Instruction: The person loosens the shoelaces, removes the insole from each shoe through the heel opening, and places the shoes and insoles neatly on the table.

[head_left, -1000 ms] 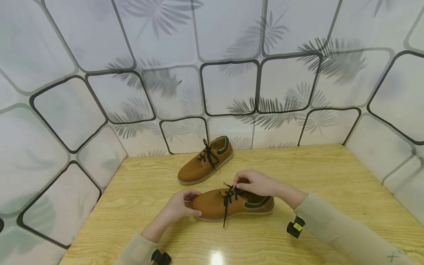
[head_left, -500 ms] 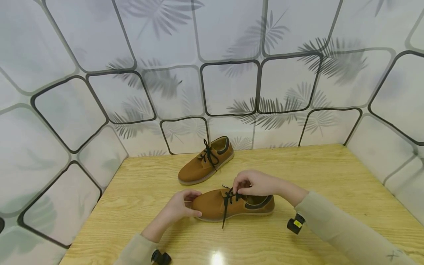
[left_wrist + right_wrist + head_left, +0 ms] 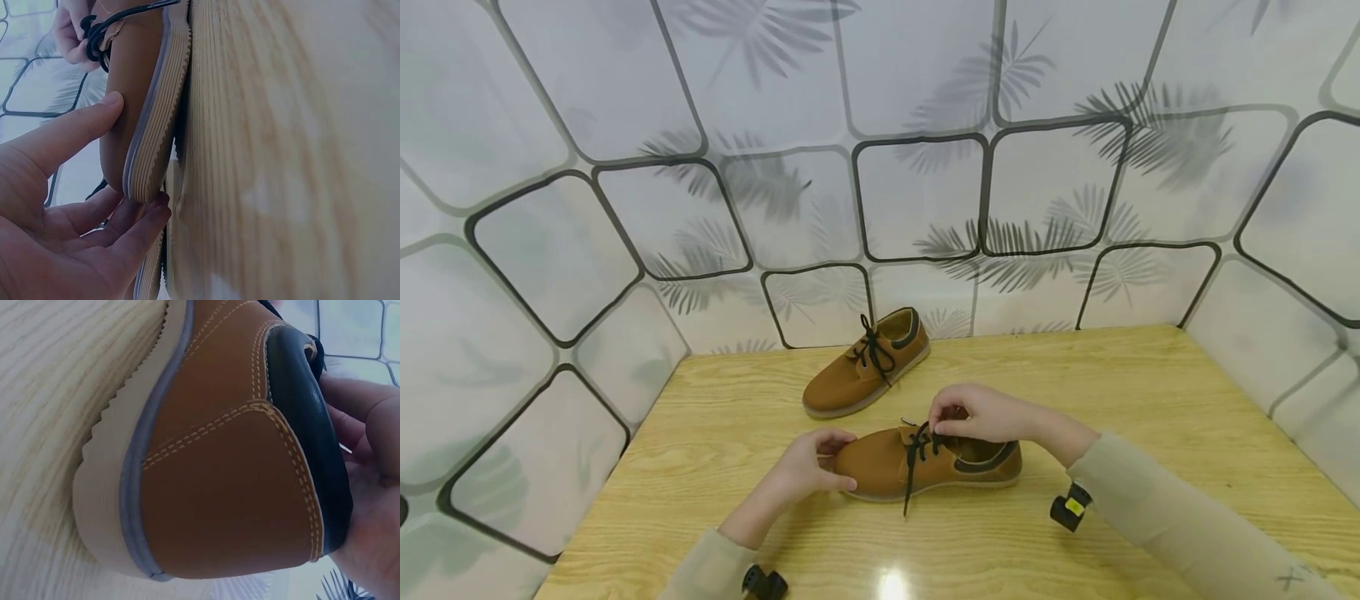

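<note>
A brown lace-up shoe [image 3: 880, 467] lies sole down on the wooden table, its toe pointing left. Round that toe my left hand [image 3: 801, 468] holds on; in the left wrist view the thumb [image 3: 103, 115] touches the upper and the fingers reach round the toe end by the sole. Over the shoe's opening, my right hand [image 3: 973, 414] pinches the black shoelace [image 3: 917, 446] near the top eyelets. One lace end hangs down the near side. The right wrist view mostly shows the heel [image 3: 225, 500], and there the fingertips are hidden behind the dark collar.
A matching brown shoe [image 3: 842, 383] with a tied black lace stands farther back, near the patterned wall covering [image 3: 917, 200]. The wooden table [image 3: 1112, 375] stretches out to both sides. Small black cameras [image 3: 1070, 507] sit on the wrists.
The right hand's fingers shift slightly at the lace. The lace's far tip drops a little and its hanging end moves slightly left. The left hand and both shoes stay put.
</note>
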`<move>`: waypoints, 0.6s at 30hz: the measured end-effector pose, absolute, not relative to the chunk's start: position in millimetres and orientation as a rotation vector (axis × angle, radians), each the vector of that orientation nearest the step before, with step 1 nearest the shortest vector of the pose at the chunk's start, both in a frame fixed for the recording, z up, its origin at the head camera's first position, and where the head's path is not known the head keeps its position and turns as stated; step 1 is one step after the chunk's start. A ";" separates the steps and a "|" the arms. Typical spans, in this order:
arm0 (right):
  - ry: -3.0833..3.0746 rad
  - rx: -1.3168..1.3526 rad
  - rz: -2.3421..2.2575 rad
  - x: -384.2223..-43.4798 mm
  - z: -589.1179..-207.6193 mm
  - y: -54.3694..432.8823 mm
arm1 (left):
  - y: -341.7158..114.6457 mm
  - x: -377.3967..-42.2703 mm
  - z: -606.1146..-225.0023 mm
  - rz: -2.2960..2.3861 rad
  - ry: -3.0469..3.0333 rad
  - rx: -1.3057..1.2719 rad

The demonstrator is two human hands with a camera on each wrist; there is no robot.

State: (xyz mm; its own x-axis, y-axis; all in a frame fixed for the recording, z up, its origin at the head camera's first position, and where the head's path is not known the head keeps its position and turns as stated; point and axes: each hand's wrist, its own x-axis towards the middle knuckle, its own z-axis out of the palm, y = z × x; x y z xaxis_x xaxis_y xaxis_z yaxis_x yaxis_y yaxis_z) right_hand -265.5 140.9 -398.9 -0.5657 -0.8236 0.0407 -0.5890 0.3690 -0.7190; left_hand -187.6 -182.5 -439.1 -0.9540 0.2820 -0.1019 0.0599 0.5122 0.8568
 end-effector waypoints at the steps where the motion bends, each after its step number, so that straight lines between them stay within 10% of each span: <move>1: 2.320 -1.235 -1.010 -265.1 -399.0 140.6 | -182.5 -187.7 -439.0 1.415 2.529 0.293; 18: 2.367 -0.961 -1.200 -261.1 -400.0 136.9 | -183.4 -187.9 -440.6 1.424 2.513 0.321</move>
State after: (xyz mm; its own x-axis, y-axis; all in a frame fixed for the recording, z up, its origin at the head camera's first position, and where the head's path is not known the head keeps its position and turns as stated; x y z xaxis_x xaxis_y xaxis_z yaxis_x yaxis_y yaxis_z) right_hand -261.1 136.9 -400.0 -0.7236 -0.6899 0.0189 -0.4232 0.4219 -0.8018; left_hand -187.9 -183.4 -440.6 -0.9484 0.3025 -0.0950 0.0740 0.5027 0.8613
